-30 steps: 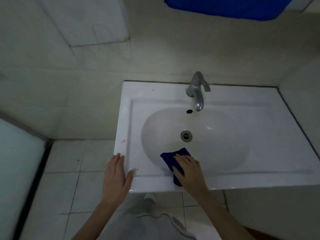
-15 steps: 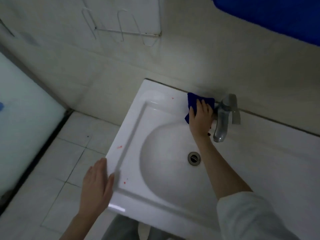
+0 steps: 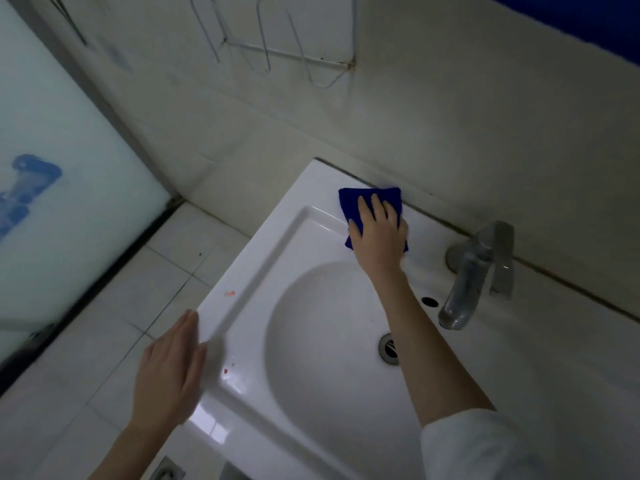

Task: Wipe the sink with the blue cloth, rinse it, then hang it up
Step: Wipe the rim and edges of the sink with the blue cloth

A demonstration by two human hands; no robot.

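Wiping looks part done: the right hand (image 3: 379, 233) presses flat-fingered on the blue cloth (image 3: 356, 197) beneath it on the sink (image 3: 263, 258) ledge, the left hand (image 3: 169, 368) rests open at the rim, red spots (image 3: 229, 293) beside it unwiped; rinsing and hanging remain.

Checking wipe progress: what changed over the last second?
The right hand slid the blue cloth from the near edge of the sink to its back ledge, then leftward away from the tap toward the back left corner, pressing it flat throughout. The left hand stayed flat at the front left edge. Red specks remain.
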